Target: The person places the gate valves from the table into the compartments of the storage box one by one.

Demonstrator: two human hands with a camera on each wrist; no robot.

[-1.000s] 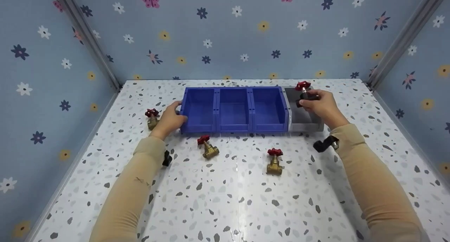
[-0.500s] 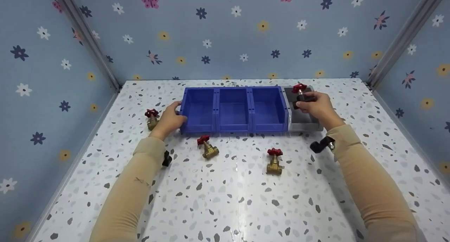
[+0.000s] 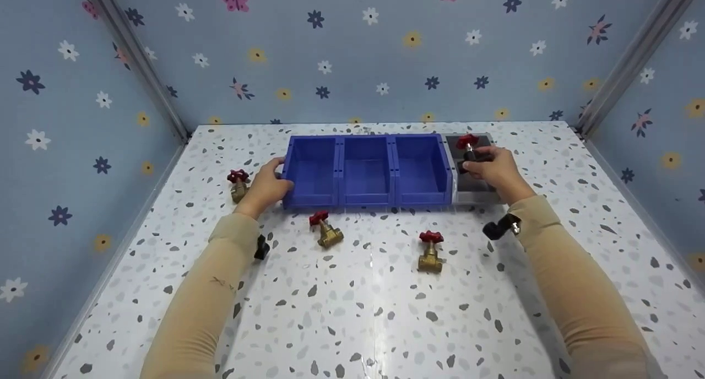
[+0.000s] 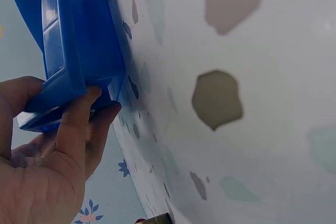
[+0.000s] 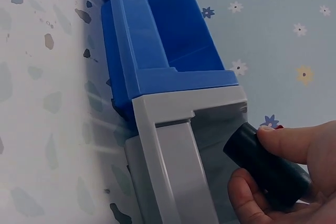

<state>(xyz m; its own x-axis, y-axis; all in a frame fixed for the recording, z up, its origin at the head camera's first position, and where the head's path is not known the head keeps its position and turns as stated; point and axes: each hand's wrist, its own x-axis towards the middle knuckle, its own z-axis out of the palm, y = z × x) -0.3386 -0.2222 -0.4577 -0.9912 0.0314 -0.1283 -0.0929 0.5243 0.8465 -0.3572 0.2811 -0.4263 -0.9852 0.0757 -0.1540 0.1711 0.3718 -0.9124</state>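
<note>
You have three blue bins [image 3: 366, 199], the end one gripped by your left fingers [image 4: 73, 124], and one grey bin [image 3: 478, 196] just beside your right fingers [image 5: 244, 198], which hold one black valve [image 5: 268, 169]. Three brass valves [image 3: 330, 237]: one outward of your left fingers, two nearer you, between both hands' fingers. Red handwheels [image 3: 431, 237] number four.

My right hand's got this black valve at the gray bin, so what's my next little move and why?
Probably lower the black valve into the gray bin, since your right hand grips it right at the bin's opening and your left hand holds the leftmost blue bin.
</note>
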